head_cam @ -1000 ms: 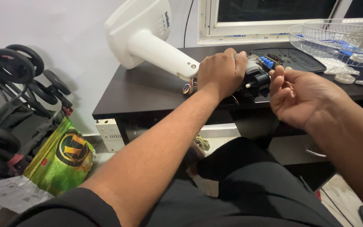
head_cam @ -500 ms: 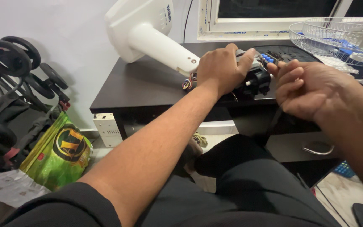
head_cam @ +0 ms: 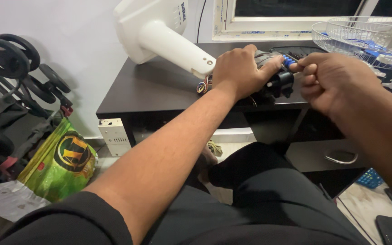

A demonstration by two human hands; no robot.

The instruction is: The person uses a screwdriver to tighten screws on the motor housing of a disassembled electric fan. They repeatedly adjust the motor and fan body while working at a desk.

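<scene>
Fan motor (head_cam: 275,77) is lying at the front edge of the dark desk (head_cam: 159,90), joined to the white fan stand (head_cam: 169,41) tipped on its side, coloured wires (head_cam: 203,86) showing at the joint. Left hand (head_cam: 239,70) is clamping down over the motor, fingers pressed around it, likely steadying it. Right hand (head_cam: 330,79) is curling shut, fingertips pinching something small and blue at the motor's end; wire fan guard (head_cam: 368,36) is sitting well apart behind.

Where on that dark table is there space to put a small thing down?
The dark table is bare left of the white fan stand, out to its left edge, and in front below the neck. It is crowded by the left hand, right hand, motor and wire guards.
</scene>
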